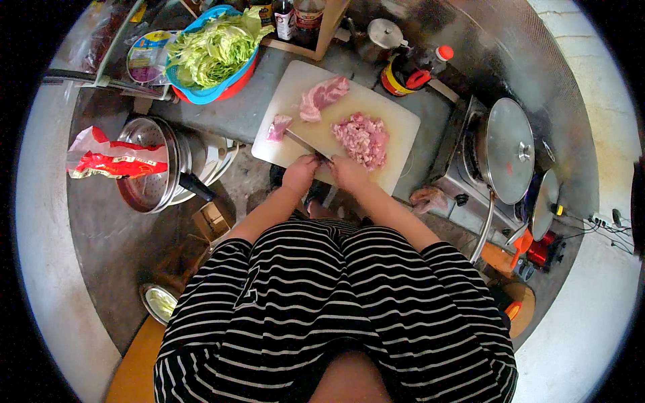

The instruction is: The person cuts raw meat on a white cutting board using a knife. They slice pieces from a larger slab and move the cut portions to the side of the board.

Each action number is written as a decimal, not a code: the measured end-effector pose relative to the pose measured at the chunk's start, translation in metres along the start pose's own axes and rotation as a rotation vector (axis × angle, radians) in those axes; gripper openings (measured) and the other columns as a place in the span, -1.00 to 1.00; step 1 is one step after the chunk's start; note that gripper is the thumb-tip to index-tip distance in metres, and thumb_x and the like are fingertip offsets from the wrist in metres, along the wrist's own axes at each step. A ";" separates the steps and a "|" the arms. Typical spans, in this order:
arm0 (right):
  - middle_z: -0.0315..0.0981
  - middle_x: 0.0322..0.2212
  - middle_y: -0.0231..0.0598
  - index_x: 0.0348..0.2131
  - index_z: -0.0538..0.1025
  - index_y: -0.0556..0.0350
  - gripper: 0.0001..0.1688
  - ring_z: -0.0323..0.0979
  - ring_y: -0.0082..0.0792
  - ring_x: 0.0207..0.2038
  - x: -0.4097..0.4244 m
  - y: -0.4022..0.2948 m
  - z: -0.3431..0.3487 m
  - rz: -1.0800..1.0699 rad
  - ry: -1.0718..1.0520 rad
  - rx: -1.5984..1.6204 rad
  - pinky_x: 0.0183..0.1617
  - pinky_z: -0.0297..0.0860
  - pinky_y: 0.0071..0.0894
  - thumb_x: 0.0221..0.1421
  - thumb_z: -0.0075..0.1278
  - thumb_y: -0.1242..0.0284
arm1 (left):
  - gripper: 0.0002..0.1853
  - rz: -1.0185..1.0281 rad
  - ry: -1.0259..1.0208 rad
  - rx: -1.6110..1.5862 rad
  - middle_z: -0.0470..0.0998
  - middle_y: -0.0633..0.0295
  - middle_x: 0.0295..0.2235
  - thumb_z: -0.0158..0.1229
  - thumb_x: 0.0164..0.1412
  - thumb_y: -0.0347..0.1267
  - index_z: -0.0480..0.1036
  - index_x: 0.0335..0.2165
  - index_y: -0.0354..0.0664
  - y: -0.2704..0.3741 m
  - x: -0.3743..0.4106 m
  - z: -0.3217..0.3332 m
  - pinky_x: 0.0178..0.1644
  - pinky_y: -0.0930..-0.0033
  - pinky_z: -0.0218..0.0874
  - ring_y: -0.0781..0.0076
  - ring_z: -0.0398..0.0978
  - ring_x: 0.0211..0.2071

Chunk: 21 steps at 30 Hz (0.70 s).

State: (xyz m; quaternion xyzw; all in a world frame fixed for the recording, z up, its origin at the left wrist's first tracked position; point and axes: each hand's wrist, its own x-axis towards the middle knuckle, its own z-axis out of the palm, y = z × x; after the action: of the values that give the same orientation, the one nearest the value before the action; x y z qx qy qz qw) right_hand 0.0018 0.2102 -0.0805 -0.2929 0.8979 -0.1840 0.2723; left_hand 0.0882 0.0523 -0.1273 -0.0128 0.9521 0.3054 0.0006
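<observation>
A white plastic cutting board (272, 95) lies on the grey counter before me. My right hand (350, 174) grips a kitchen knife (302, 141) whose blade points away to the left. The blade's tip meets a small chunk of raw meat (278, 128) at the board's left side. My left hand (301, 174) is curled close beside the knife at the board's near edge; its fingertips are hidden, so I cannot tell whether it holds anything. A larger strip of raw meat (324, 97) rests at the back, and a heap of diced meat (362, 139) sits on the right.
Shredded cabbage (216, 48) fills a blue basket (177, 83) at back left. Steel strainer pans (143, 128) stand left with a red plastic packet (121, 163) across them. To the right, a lidded pan (510, 146) sits on a gas stove (458, 176). Bottles (284, 22) stand behind.
</observation>
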 end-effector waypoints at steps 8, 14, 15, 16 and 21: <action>0.48 -0.45 0.09 -0.26 0.44 0.08 -0.66 0.45 0.13 -0.34 -0.004 0.026 -0.016 0.016 -0.064 -0.080 -0.26 0.35 0.11 0.16 -0.15 0.20 | -0.71 0.016 -0.029 -0.012 0.47 0.18 -0.20 0.00 -0.02 -0.51 0.47 -0.24 -0.14 0.003 0.003 -0.003 -0.11 0.24 0.33 0.16 0.42 -0.14; 0.46 -0.45 0.15 -0.30 0.45 0.15 -0.67 0.43 0.18 -0.36 -0.021 0.035 -0.040 0.057 -0.008 -0.087 -0.26 0.34 0.10 0.13 -0.11 0.24 | -0.74 0.084 0.094 -0.078 0.50 0.21 -0.25 0.04 -0.02 -0.46 0.50 -0.28 -0.09 -0.003 0.000 0.005 -0.16 0.24 0.35 0.18 0.46 -0.21; 0.46 -0.45 0.15 -0.31 0.45 0.17 -0.67 0.43 0.18 -0.36 -0.024 0.038 -0.040 0.052 -0.006 -0.076 -0.27 0.34 0.09 0.12 -0.10 0.25 | -0.74 0.059 0.104 -0.087 0.50 0.21 -0.26 0.04 -0.03 -0.46 0.50 -0.28 -0.09 -0.001 0.000 0.005 -0.16 0.24 0.35 0.18 0.46 -0.22; 0.46 -0.46 0.16 -0.33 0.45 0.18 -0.67 0.43 0.19 -0.37 -0.028 0.041 -0.039 0.047 -0.003 -0.065 -0.27 0.34 0.09 0.12 -0.09 0.25 | -0.75 0.034 0.113 -0.096 0.50 0.21 -0.27 0.05 -0.03 -0.46 0.50 -0.29 -0.08 0.002 0.000 0.005 -0.17 0.24 0.35 0.18 0.46 -0.23; 0.45 -0.49 0.17 -0.40 0.45 0.22 -0.67 0.42 0.19 -0.38 -0.043 0.038 -0.026 -0.019 -0.047 -0.039 -0.31 0.33 0.07 0.10 -0.06 0.27 | -0.76 0.001 0.168 -0.085 0.50 0.20 -0.28 0.05 -0.02 -0.46 0.50 -0.30 -0.09 0.004 -0.004 0.007 -0.17 0.23 0.35 0.15 0.47 -0.25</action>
State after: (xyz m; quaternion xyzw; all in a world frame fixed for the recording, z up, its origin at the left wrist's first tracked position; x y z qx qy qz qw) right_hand -0.0008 0.2710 -0.0621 -0.3111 0.8917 -0.1624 0.2858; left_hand 0.0921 0.0597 -0.1312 -0.0379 0.9350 0.3435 -0.0798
